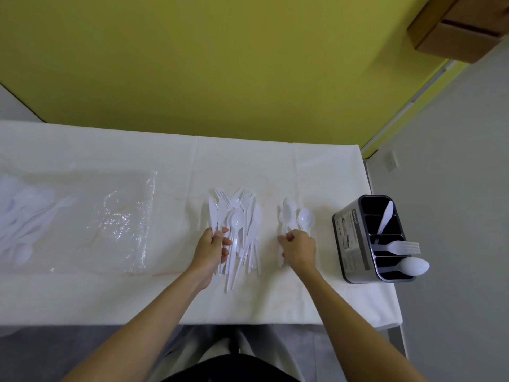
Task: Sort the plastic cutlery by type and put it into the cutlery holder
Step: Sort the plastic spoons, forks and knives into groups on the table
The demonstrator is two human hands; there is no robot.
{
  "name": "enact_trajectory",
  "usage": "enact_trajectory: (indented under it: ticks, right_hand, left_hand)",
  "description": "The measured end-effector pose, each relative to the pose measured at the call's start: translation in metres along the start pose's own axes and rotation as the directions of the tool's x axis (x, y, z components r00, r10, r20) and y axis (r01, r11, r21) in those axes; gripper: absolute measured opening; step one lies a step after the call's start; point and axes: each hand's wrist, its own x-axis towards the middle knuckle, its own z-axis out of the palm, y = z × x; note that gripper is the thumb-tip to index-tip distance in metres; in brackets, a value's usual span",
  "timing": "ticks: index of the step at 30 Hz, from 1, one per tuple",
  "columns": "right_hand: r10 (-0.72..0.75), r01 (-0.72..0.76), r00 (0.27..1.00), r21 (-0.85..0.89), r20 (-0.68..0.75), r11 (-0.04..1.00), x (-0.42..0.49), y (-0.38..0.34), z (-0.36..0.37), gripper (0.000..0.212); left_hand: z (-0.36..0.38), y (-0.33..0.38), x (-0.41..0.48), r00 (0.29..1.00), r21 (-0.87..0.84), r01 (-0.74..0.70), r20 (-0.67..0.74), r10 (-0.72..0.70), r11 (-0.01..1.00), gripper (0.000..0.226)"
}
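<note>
A mixed heap of white plastic cutlery (239, 230), forks, knives and spoons together, lies mid-way along the cloth-covered table (110, 293), handles toward the front edge. The left hand (213, 248) curls its fingers round a few pieces at the heap's left side. The right hand (298, 250) pinches the handles of a small group of white plastic spoons (296, 216) set just right of the heap. The grey cutlery holder (354, 244) stands at the right edge, with one knife, one fork and one spoon in separate compartments. The pieces look very light, stiff but brittle, and slick, so they are best gathered by the handles with a gentle squeeze. A clear plastic bag (121, 216) lies toward the left edge.
</note>
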Motion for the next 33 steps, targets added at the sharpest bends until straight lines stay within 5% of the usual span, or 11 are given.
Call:
enact_trajectory:
  ticks: [5, 9, 12, 16, 22, 28, 33]
  right_hand:
    - [-0.160, 0.138, 0.976, -0.148, -0.149, 0.979, -0.005, 0.003, -0.015, 0.033]
    - [-0.272, 0.264, 0.962, -0.238, 0.000, 0.935, -0.018, -0.015, 0.012, 0.033]
    - [-0.184, 0.203, 0.976, -0.182, 0.113, 0.962, -0.023, -0.022, 0.030, 0.033]
    - [-0.103, 0.108, 0.991, -0.057, 0.083, 0.993, -0.011, -0.012, 0.020, 0.014]
    - [-0.056, 0.060, 0.997, -0.088, 0.044, 0.994, -0.009, -0.012, 0.006, 0.037]
    - [0.032, -0.029, 0.994, -0.030, 0.103, 0.999, 0.001, -0.024, 0.003, 0.025]
    - [0.050, -0.112, 0.980, 0.328, 0.192, 0.938, 0.000, -0.029, -0.011, 0.022]
  left_hand:
    - [0.002, -0.004, -0.002, 1.000, -0.004, 0.004, -0.006, -0.004, 1.000, 0.028]
    - [0.005, -0.006, -0.004, 1.000, 0.013, -0.005, -0.008, 0.005, 1.000, 0.028]
    - [0.007, -0.006, -0.004, 1.000, 0.020, -0.014, -0.016, 0.014, 1.000, 0.028]
    - [0.004, -0.007, -0.002, 1.000, 0.019, -0.020, -0.017, 0.020, 1.000, 0.029]
    - [0.004, -0.010, -0.002, 1.000, -0.014, -0.010, -0.030, 0.010, 1.000, 0.029]
    - [0.002, -0.012, 0.000, 0.999, 0.013, -0.034, 0.018, 0.034, 0.999, 0.029]
    - [0.008, -0.011, -0.004, 0.993, 0.026, -0.097, 0.064, 0.095, 0.995, 0.017]
